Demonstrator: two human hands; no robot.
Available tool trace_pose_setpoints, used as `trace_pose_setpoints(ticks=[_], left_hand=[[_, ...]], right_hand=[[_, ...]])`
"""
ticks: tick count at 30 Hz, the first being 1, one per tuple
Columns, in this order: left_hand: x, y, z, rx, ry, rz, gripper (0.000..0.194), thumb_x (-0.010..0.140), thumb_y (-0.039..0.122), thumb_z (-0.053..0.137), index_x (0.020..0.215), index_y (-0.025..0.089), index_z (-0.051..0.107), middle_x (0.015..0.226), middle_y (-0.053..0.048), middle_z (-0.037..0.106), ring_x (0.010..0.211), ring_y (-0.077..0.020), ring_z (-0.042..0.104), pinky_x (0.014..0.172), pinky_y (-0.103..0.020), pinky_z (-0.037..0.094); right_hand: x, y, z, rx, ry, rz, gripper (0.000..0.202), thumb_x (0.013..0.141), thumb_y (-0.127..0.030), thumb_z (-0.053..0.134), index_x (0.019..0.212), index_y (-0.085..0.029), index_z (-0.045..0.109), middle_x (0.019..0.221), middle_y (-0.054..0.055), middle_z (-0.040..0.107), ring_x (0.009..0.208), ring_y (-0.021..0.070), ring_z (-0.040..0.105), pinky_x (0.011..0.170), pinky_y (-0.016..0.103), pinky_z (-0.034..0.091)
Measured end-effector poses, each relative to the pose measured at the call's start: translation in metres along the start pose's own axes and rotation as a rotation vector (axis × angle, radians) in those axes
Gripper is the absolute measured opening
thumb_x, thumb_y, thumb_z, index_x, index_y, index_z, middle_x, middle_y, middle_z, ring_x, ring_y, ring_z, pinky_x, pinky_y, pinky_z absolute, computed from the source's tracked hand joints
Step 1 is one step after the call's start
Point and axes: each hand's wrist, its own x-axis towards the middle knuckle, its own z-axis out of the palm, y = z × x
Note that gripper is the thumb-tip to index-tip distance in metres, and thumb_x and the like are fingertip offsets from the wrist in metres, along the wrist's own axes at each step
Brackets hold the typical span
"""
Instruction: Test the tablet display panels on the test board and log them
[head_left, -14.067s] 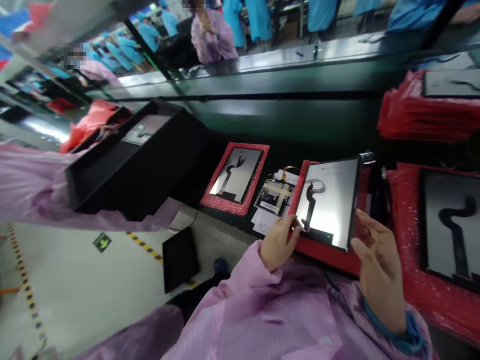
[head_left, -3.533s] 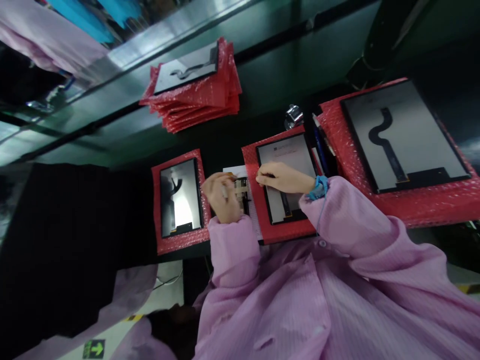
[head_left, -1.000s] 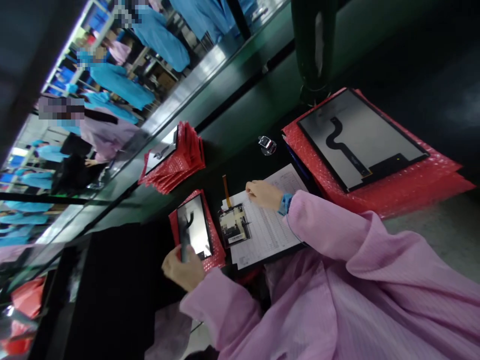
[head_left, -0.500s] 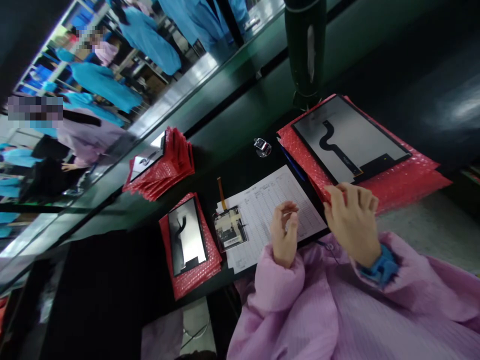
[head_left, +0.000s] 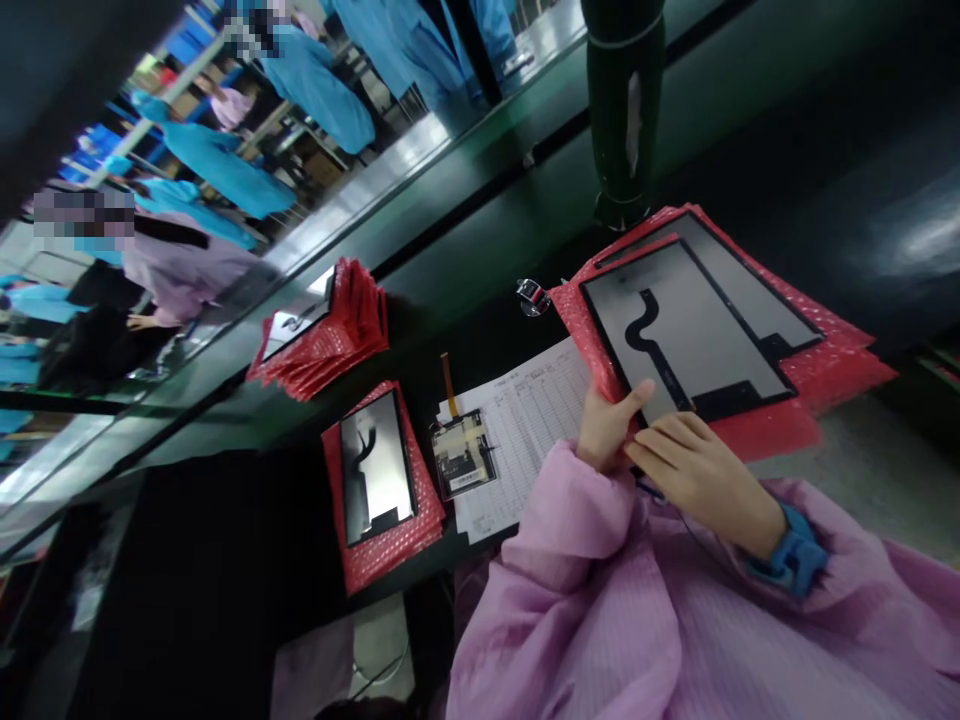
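Note:
A display panel (head_left: 697, 330) with a grey back and a curved black flex cable lies on a red bubble-wrap bag (head_left: 576, 308), both shifted left over a second panel (head_left: 780, 285) on more red bags. My left hand (head_left: 604, 425) grips the bag's near left edge, its thumb over the panel's border. Beside it, my right hand (head_left: 701, 470) has its fingers closed at the same near left corner of the bag; its fingertips are partly hidden. Left of my hands, a printed form (head_left: 525, 420) lies under a small electronic module (head_left: 463, 455) with an orange ribbon cable.
Another panel (head_left: 375, 460) on red bags (head_left: 360, 570) lies to the left, with a red bag stack (head_left: 330, 360) behind it. A small shiny metal object (head_left: 533, 296) sits near a dark green post (head_left: 626, 110). Several people in blue and pink gowns work beyond the bench.
Both hands have come together at the near left corner of the right stack. The top panel and its bag have slid left and toward me, uncovering another panel beneath.

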Motion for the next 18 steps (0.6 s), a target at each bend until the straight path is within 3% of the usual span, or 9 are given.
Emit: trace_pose_setpoints(ticks=[3, 6, 8, 11, 14, 18], left_hand=[[-0.013, 0.008, -0.013, 0.014, -0.011, 0.015, 0.039, 0.067, 0.038, 0.091, 0.093, 0.017, 0.07, 0.096, -0.006, 0.075, 0.09, -0.0197, 0.071, 0.09, -0.035, 0.055], [-0.039, 0.014, -0.039, 0.013, 0.09, -0.007, 0.046, 0.069, 0.037, 0.09, 0.106, 0.018, 0.072, 0.103, -0.008, 0.078, 0.096, -0.025, 0.074, 0.089, -0.038, 0.059], [-0.058, 0.017, -0.06, 0.005, 0.21, -0.027, 0.054, 0.067, 0.037, 0.092, 0.113, 0.019, 0.071, 0.104, -0.008, 0.079, 0.097, -0.0269, 0.076, 0.088, -0.039, 0.061], [-0.077, 0.02, -0.087, -0.004, 0.362, -0.041, 0.059, 0.062, 0.04, 0.094, 0.113, 0.019, 0.071, 0.102, -0.008, 0.08, 0.094, -0.0278, 0.078, 0.085, -0.038, 0.064], [-0.08, 0.021, -0.104, 0.002, 0.401, -0.046, 0.058, 0.058, 0.04, 0.096, 0.105, 0.018, 0.072, 0.097, -0.007, 0.081, 0.089, -0.0279, 0.078, 0.085, -0.04, 0.065], [-0.068, 0.018, -0.115, -0.099, 0.461, -0.127, 0.046, 0.06, 0.037, 0.095, 0.095, 0.018, 0.072, 0.088, -0.006, 0.08, 0.088, -0.0274, 0.079, 0.09, -0.041, 0.064]], right_hand=[[0.0, -0.004, -0.011, 0.099, 0.04, 0.09, 0.023, 0.103, -0.03, 0.054, 0.092, -0.014, 0.068, 0.088, 0.008, 0.068, 0.086, 0.0228, 0.056, 0.08, 0.038, 0.048], [-0.004, 0.001, -0.022, 0.069, 0.144, 0.383, 0.023, 0.1, -0.03, 0.06, 0.114, -0.013, 0.066, 0.105, 0.014, 0.067, 0.097, 0.0262, 0.059, 0.088, 0.043, 0.05], [-0.006, 0.006, -0.021, 0.091, 0.14, 0.583, 0.031, 0.1, -0.033, 0.058, 0.123, -0.014, 0.063, 0.112, 0.016, 0.066, 0.104, 0.0293, 0.061, 0.093, 0.047, 0.052], [-0.007, 0.01, -0.005, 0.416, 0.005, 0.778, 0.045, 0.099, -0.043, 0.055, 0.135, -0.016, 0.059, 0.112, 0.014, 0.069, 0.098, 0.0277, 0.068, 0.088, 0.046, 0.058], [-0.001, 0.01, 0.014, 0.795, -0.149, 0.945, 0.055, 0.094, -0.045, 0.056, 0.143, -0.019, 0.055, 0.108, 0.01, 0.073, 0.091, 0.0254, 0.072, 0.08, 0.042, 0.062], [0.01, 0.012, 0.029, 1.046, -0.128, 1.051, 0.057, 0.089, -0.042, 0.062, 0.141, -0.019, 0.059, 0.117, 0.011, 0.073, 0.111, 0.028, 0.07, 0.097, 0.045, 0.06]])
